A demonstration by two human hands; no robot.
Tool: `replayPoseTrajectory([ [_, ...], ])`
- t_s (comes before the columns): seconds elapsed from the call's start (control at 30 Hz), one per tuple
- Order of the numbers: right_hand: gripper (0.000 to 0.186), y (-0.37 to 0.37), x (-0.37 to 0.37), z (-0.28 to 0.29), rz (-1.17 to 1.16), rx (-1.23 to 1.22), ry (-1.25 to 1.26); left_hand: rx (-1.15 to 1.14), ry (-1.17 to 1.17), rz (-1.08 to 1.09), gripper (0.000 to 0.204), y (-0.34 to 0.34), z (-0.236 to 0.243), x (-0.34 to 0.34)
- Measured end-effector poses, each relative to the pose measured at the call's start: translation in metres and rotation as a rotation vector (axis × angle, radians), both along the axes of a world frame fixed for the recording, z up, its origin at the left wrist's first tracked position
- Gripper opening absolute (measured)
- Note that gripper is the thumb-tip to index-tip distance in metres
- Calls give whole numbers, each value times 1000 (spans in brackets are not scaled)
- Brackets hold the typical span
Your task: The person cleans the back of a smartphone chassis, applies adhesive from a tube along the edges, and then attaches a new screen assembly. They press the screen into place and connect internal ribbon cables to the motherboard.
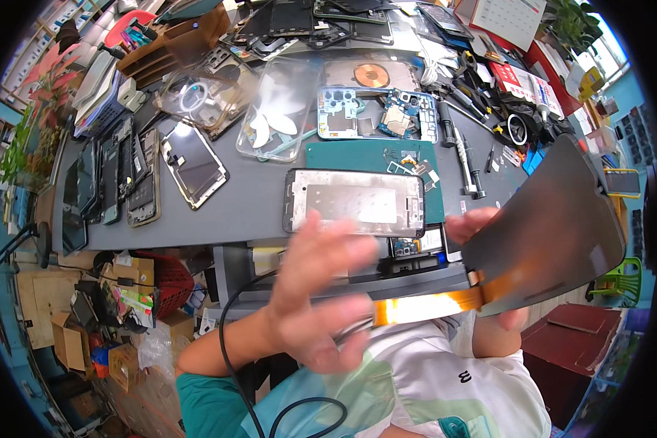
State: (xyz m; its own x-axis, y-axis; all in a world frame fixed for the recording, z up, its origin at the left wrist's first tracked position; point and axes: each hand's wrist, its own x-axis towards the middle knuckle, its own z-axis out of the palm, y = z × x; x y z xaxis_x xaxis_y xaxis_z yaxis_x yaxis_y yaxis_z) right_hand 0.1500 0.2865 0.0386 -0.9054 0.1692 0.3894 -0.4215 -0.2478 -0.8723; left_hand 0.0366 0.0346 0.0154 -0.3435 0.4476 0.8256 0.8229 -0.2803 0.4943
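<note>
My right hand (476,223) grips a dark phone screen panel (551,226) from behind. The panel is tilted up at the right, and most of that hand is hidden by it. From the panel's lower edge a shiny orange flex cable (431,306) stretches left. Its free end sits between the lower fingers of my left hand (317,292), whose upper fingers are raised and blurred. Just beyond my left hand, a silvery phone mid-frame (354,203) with a black rim lies on the bench, partly over a green work mat (434,201).
Past the mat lies an opened phone body (339,117) with blue boards. A clear plastic case (277,109) and a loose screen (193,164) lie left, beside several phones. Screwdrivers (463,157) and cables crowd the right. A black cord (226,343) loops past my left arm.
</note>
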Motion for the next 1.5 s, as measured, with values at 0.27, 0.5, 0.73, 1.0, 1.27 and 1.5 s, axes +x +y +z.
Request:
replayPoseTrajectory([
  [0.27,130,46,16,9,-355,181,-82,-366,-124,312,119,-7,13,-35],
  [0.5,134,72,21,-1,-487,67,-38,-564,-232,270,127,-12,21,-45],
  [0.73,131,81,13,-9,-420,49,-10,-575,-329,335,121,-15,17,-50],
  [1.0,122,84,4,-7,-328,99,-48,-367,-547,206,137,-12,20,-44],
  [1.27,122,78,-3,-4,-396,89,-93,-64,-727,-82,137,3,23,-37],
  [1.5,120,71,-12,7,-393,120,-87,40,-907,-145,118,20,30,-30],
])
